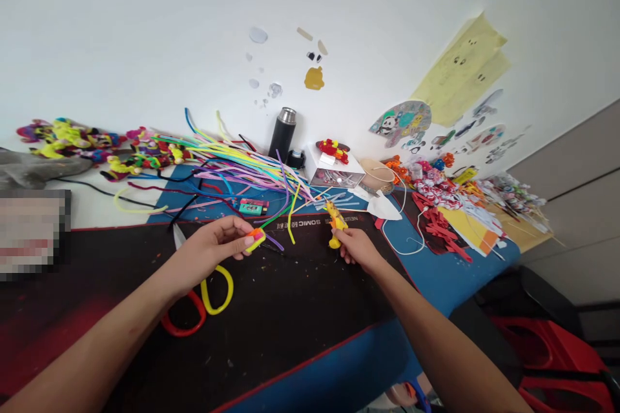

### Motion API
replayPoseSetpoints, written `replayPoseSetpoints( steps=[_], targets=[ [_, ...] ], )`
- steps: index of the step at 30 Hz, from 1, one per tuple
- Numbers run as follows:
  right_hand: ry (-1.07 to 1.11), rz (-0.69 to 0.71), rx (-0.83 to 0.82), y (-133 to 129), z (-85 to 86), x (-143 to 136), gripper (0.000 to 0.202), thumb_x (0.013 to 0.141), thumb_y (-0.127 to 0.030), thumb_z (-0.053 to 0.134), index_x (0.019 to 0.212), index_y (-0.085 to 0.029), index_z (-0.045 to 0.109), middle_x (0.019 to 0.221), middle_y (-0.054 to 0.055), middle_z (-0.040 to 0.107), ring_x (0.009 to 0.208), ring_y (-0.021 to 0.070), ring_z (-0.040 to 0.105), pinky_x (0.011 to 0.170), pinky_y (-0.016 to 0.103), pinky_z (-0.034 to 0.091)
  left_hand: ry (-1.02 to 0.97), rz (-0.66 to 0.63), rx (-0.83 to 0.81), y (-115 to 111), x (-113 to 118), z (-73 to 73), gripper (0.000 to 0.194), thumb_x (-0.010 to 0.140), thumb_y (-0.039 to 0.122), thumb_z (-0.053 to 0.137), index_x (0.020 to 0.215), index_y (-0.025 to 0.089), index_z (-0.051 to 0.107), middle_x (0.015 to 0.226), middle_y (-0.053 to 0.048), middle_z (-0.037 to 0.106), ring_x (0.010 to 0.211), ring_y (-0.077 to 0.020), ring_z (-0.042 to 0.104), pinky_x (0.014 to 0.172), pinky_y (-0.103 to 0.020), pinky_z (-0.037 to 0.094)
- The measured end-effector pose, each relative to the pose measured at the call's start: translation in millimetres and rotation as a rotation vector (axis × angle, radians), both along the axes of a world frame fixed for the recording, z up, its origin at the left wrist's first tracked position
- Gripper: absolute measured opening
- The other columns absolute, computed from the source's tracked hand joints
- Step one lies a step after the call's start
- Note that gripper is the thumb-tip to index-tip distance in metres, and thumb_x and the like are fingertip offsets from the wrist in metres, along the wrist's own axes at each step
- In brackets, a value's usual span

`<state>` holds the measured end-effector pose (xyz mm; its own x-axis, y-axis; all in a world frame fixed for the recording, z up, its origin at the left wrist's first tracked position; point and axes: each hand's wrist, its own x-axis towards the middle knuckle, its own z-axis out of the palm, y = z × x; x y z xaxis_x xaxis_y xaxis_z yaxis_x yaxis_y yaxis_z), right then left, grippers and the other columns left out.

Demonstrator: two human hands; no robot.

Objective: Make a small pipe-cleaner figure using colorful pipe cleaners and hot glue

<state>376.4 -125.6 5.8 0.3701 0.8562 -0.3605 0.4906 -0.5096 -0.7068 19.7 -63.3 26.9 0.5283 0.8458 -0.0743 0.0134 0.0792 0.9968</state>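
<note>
Left hand (227, 239) has thumb and index pinched on a small fuzzy piece in yellow, orange and pink (255, 241), held just above the mat, with the other fingers curled in behind. Right hand (357, 248) has its fingers wrapped around the handle of a yellow glue-gun-shaped tool (335, 232), nozzle pointing away from the person. The two hands are well apart, so there's a decent stretch of bare mat between them.

That's a big black mat with red edging (290, 300), btw, and the widest working room is on the near side, from below the hands down to the slanting front edge. Past that edge there's a strip of blue tabletop (320, 377).

Tight spot is on the left: big scissors with one red and one yellow plastic handle loop (231, 287) lie right under the left forearm, blade poking out on the far side.

Far side is crowded too. A messy pile of multicoloured fuzzy craft stems (232, 158) spills over the mat's far edge, some ends close to the left hand. Behind it, a black cylindrical bottle (282, 132) and a white box (334, 171) stand near the wall. Off to the right, a thin white cable (402, 251) loops beside the mat, then red strips (448, 232).
</note>
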Motion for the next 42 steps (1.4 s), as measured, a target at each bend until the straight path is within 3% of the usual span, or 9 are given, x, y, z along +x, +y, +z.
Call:
replayPoseSetpoints(
  steps=[7,11,16,20,27,31,36,42],
  targets=[
    [0.024,-0.034,0.042,-5,4.5,-10,0.042,0.100,-0.051,0.063,0.071,-0.021,0.054,0.048,-0.005,0.056,0.035,0.0080,0.048,0.035,0.018,0.031,-0.030,0.064,0.000,0,0,2.7,0.041,0.071,0.054,0.092,0.086,0.022,0.071,0.079,-0.003,0.075,0.072,-0.0200,0.067,0.068,-0.032,0.056],
    [0.030,-0.030,0.041,-6,10.8,-17,0.043,0.098,-0.051,0.066,0.069,-0.021,0.054,0.048,-0.006,0.054,0.034,0.0077,0.047,0.034,0.018,0.029,-0.030,0.093,0.015,-5,6,16.8,0.038,0.068,0.049,0.092,0.083,0.024,0.068,0.082,-0.003,0.077,0.074,-0.0216,0.069,0.069,-0.034,0.058],
    [0.051,-0.016,0.026,-2,13.1,-17,0.042,0.101,-0.046,0.060,0.068,-0.021,0.054,0.046,-0.005,0.053,0.033,0.0079,0.045,0.033,0.018,0.027,0.002,0.060,0.032,-11,23,37.7,0.040,0.070,0.042,0.086,0.104,0.024,0.078,0.091,-0.004,0.080,0.083,-0.0249,0.074,0.070,-0.036,0.060],
    [0.070,-0.012,0.035,1,4.5,-9,0.042,0.101,-0.047,0.059,0.068,-0.021,0.052,0.047,-0.004,0.053,0.032,0.0082,0.044,0.032,0.019,0.027,0.089,-0.033,0.133,-8,42,45.9,0.018,0.078,0.041,0.080,0.089,0.026,0.082,0.085,-0.004,0.081,0.078,-0.0246,0.073,0.072,-0.035,0.058],
    [0.108,-0.026,0.072,5,-23.8,12,0.044,0.099,-0.058,0.063,0.074,-0.021,0.055,0.050,-0.004,0.056,0.034,0.0092,0.047,0.032,0.019,0.028,0.096,-0.122,0.137,6,78,24.2,0.024,0.086,0.044,0.080,0.097,0.023,0.082,0.092,-0.006,0.081,0.085,-0.0246,0.073,0.075,-0.033,0.056],
    [0.138,-0.025,0.078,7,-26.1,12,0.045,0.098,-0.058,0.064,0.074,-0.022,0.056,0.049,-0.005,0.056,0.034,0.0093,0.047,0.031,0.020,0.026,-0.069,-0.026,-0.088,10,94,20.2,0.019,0.084,0.036,0.085,0.094,0.021,0.079,0.098,-0.006,0.081,0.095,-0.0231,0.075,0.091,-0.035,0.059],
    [0.159,-0.021,0.091,7,-19.7,6,0.045,0.098,-0.057,0.065,0.072,-0.022,0.053,0.048,-0.005,0.055,0.032,0.0079,0.045,0.031,0.019,0.026,-0.305,0.171,-0.434,15,121,25.9,0.011,0.093,0.020,0.078,0.085,0.016,0.072,0.101,-0.015,0.082,0.106,-0.0272,0.079,0.108,-0.042,0.057],
    [0.192,-0.028,0.128,4,-18.5,5,0.046,0.096,-0.060,0.064,0.071,-0.023,0.052,0.047,-0.005,0.055,0.032,0.0089,0.046,0.031,0.019,0.027,-0.298,0.225,-0.495,25,155,8.1,0.016,0.092,0.021,0.082,0.084,0.018,0.068,0.102,-0.016,0.081,0.109,-0.0290,0.079,0.110,-0.047,0.056]
  ],
)
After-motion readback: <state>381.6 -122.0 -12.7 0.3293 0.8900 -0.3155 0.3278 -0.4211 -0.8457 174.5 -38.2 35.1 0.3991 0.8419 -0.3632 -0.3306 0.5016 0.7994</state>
